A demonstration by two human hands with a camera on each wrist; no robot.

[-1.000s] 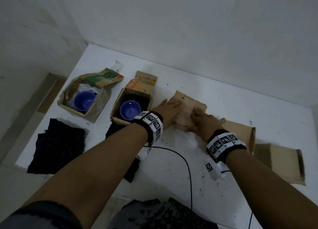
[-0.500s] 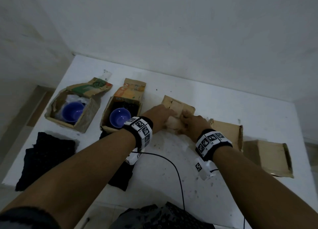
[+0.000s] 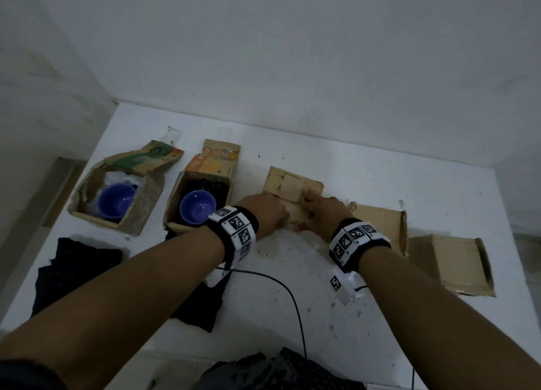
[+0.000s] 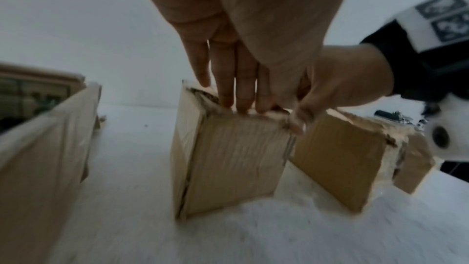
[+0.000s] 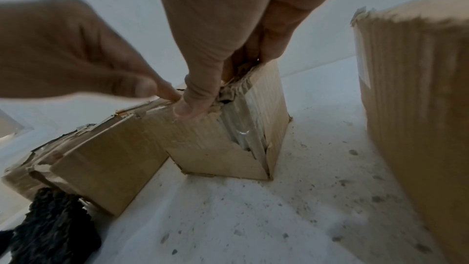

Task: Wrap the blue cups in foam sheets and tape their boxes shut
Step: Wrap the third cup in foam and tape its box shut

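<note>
At twelve o'clock from the person, mid-table (image 3: 292,272), both hands are working on one plain box (image 3: 292,184) whose top flaps are already folded flat. The left hand (image 3: 265,211) is laying its fingers (image 4: 236,79) nearly straight and close together over the box's near top edge, seemingly to keep the flaps from springing up. The right hand (image 3: 319,211) is curling its thumb (image 5: 195,95) and fingers round the torn near right corner, pinching the ragged cardboard there; I judge this steadies the box and squares the flap line so tape can go across it. No tape roll is showing in any view, so I cannot tell where it is.

At ten o'clock two open boxes are standing side by side with lids hinged back toward the wall. The left box (image 3: 87,208) is holding a blue cup (image 3: 115,202) beside crumpled white sheet (image 3: 121,178); the middle box (image 3: 205,172) is holding a second cup (image 3: 196,208) on dark padding. Both cups are sitting upright and uncovered, probably waiting to be wrapped. Dark foam (image 3: 67,272) is lying at eight o'clock, near the cup boxes, likely within reach for that. At two and three o'clock two more plain boxes, the nearer (image 3: 380,222) just beside the right wrist and the farther (image 3: 450,260) apart from it, are resting with their tops shut. A thin cable (image 3: 281,284) is trailing from the left wrist toward six o'clock.
</note>
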